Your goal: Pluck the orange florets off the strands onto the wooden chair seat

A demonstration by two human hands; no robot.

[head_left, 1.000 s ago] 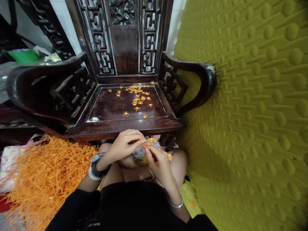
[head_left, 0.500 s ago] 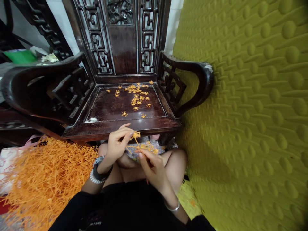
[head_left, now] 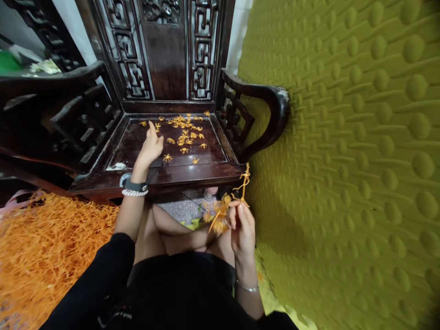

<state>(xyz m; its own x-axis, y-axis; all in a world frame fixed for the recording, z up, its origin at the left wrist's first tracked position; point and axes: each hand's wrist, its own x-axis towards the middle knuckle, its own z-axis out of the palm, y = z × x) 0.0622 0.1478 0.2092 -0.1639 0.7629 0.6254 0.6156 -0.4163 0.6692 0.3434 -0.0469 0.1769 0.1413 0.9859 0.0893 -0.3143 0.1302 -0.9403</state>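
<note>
Over the left part of the dark wooden chair seat [head_left: 137, 149] is my left hand [head_left: 151, 145], its fingers apart and nothing seen in them. Several small orange spidery pieces [head_left: 184, 137] lie scattered on the seat, mostly right of that hand. My right hand [head_left: 242, 222], in front of the seat's right corner, pinches a thin branching orange strand [head_left: 245, 181] that points upward. A blurred bunch of orange pieces [head_left: 218, 215] shows just left of my right hand; whether the hand touches it cannot be made out.
A large heap of orange strands [head_left: 58, 256] lies at the lower left. The chair's curved right armrest [head_left: 278, 107] stands beside a yellow-green textured surface [head_left: 343, 160]. A pinkish-topped container [head_left: 210, 193] is under the seat's front edge. Something green [head_left: 8, 62] is at the upper left.
My left hand has parted from the strand work and moved up over the seat. One more orange piece lies near it. My right hand has moved right with a strand. The view has shifted slightly.
</note>
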